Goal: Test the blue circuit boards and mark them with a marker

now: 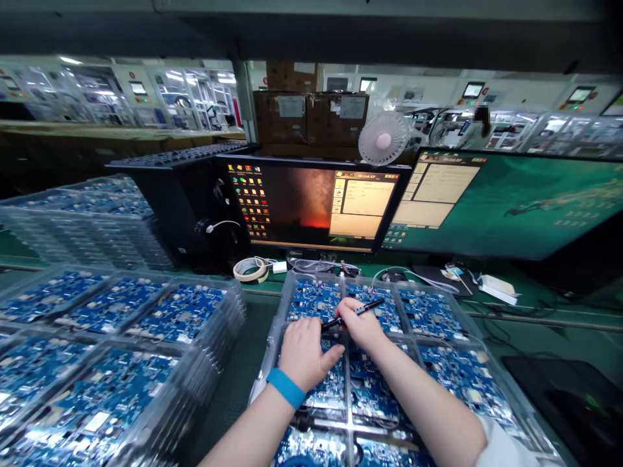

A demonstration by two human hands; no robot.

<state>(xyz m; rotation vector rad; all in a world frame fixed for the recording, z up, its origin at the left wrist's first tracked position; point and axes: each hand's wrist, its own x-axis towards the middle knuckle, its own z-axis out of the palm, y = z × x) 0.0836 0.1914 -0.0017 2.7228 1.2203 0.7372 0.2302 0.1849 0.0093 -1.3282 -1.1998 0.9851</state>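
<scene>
Right hand [357, 324] pinching a black pen-like tool [354, 312] in a tight, narrow grip, tip low over a blue circuit board [314, 301] in a clear plastic tray [288, 292]. Left hand [306, 353] curled right beside it, can't tell what that grip holds. One slip, and that tip could scratch the board! Green bench [506, 318] carries stacked trays [82, 227], a tape roll [250, 270], and a monitor [311, 207]; behind, a fan [383, 138] and cardboard boxes [311, 117].

Green counter [491, 340] is packed with stacks of clear trays [214, 324] full of blue circuit boards [178, 314], plus a roll of masking tape [250, 270] and a monitor [311, 207] at the back
</scene>
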